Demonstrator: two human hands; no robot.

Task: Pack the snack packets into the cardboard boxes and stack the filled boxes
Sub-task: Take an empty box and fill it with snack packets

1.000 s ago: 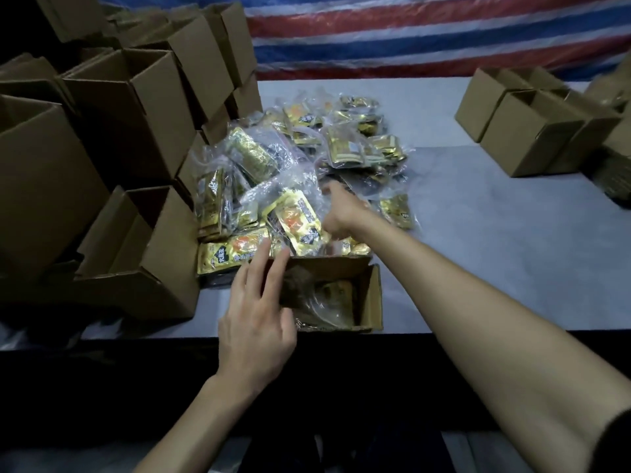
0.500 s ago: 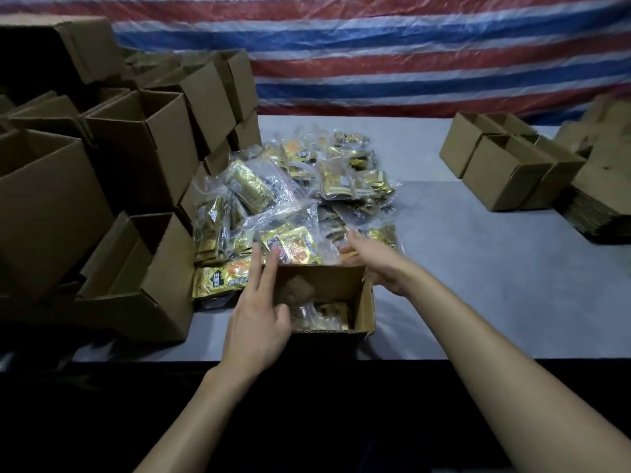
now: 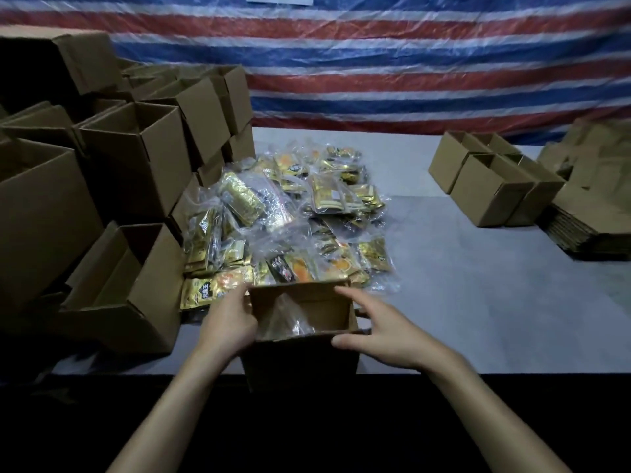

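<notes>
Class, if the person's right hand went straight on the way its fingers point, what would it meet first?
The small open brown cardboard box: the right hand points left across its rim, apparently touching it, though depth is unclear.

open brown box (image 3: 300,356) at table's near edge | gold snack packets (image 3: 283,220) heaped just behind
</notes>
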